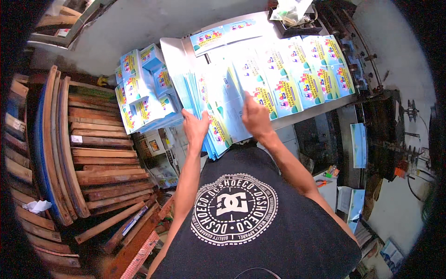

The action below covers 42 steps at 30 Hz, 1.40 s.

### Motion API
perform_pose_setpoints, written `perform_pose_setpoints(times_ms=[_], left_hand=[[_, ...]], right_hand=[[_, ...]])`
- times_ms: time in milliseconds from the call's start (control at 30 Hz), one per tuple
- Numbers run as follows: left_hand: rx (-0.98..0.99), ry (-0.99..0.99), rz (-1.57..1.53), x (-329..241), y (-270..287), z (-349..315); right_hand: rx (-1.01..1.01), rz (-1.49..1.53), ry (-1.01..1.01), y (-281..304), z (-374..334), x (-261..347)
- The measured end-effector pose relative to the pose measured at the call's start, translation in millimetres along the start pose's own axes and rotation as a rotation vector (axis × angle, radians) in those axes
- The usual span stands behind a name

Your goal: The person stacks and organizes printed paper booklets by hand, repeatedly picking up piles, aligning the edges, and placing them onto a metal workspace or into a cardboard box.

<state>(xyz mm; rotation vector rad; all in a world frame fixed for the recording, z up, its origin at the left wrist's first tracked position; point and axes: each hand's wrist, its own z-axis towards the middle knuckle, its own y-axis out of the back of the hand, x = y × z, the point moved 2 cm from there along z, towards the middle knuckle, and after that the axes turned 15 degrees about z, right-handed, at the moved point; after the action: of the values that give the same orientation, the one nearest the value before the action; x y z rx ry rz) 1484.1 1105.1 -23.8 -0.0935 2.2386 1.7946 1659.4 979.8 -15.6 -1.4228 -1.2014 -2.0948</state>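
Observation:
My left hand (pixel 195 128) is closed around the lower part of a stack of folded printed sheets (pixel 189 90), light blue and fanned at the edges, which leans near the table's front edge. To its right, my right hand (pixel 257 118) is closed on the edge of a printed sheet (pixel 236 79) that stands partly lifted; its fingertips are hidden from view. Between my hands lies an open sheet (pixel 222 104) with a pale blue side and a colourful printed side. Rows of overlapping printed sheets (pixel 288 95) with yellow lettering cover the table to the right.
Piled bundles of the same printed sheets (pixel 134 76) stand at the left. A black box (pixel 297 28) holding a plastic bag sits at the back right. Wooden frames (pixel 104 153) are stacked on the left, and metal machinery (pixel 367 60) borders the table's right end.

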Motion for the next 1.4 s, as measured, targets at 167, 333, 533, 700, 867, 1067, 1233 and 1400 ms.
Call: perform_pose_setpoints(times_ms=[167,333,533,700,867,1067,1233,1400], left_hand=[[-0.043,0.014,0.03,3,-10,3],[0.028,0.036,-0.043,-3,1,1],[0.084,0.063,-0.18,7,-3,8],[0.036,0.006,-0.007,6,-2,3],[0.02,0.01,-0.048,12,-7,4],[0.051,0.026,-0.05,2,-1,-1],[-0.011,0.014,-0.052,9,-6,-4],[-0.013,-0.001,-0.073,7,-7,0]], right_hand=[[0.407,0.068,-0.096,-69,-17,25],[0.379,0.214,-0.133,-78,-23,19],[0.363,0.276,-0.149,-76,-22,16],[0.596,0.475,0.128,-72,-17,0],[-0.118,-0.125,-0.063,-41,10,-36],[0.144,0.231,-0.292,-70,17,-67],[0.192,0.315,-0.441,10,15,-45],[0.142,0.494,-0.481,93,24,-35]])
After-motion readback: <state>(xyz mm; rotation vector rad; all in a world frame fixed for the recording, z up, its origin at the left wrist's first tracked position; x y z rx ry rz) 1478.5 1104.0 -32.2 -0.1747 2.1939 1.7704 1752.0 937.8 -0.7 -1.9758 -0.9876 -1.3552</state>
